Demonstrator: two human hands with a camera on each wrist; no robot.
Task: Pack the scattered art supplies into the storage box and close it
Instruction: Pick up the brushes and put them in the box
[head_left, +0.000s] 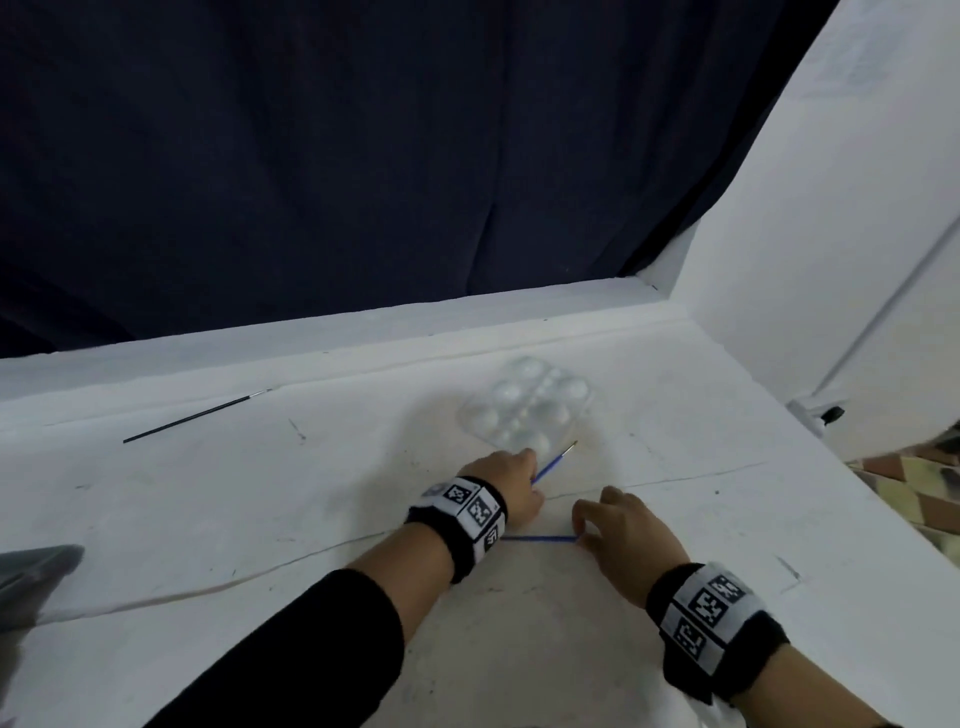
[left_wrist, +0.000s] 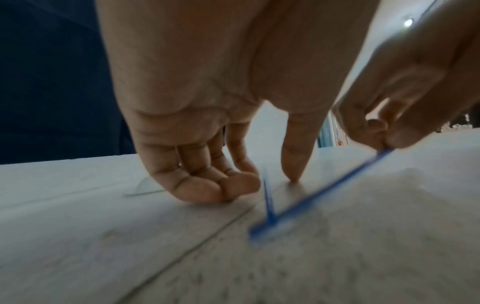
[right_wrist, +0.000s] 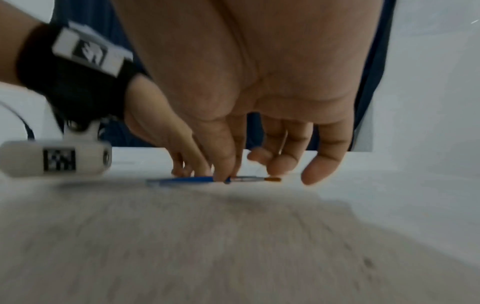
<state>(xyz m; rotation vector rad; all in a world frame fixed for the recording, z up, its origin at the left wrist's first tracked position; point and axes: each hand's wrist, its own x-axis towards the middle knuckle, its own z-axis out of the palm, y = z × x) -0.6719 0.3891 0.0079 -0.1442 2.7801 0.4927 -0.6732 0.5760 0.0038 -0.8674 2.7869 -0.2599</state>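
pinching a thin blue paintbrush (head_left: 540, 539) near its ferrule, the right hand (head_left: 626, 535) arches over the white bench (head_left: 260, 493); the left hand (head_left: 514, 480) curls round a second blue brush (head_left: 553, 462).

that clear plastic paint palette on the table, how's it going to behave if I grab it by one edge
The clear palette looks thin and moulded, so probably very light and a bit flexible at the rim. It lies flat on the white table, so it may slide when nudged rather than tip.
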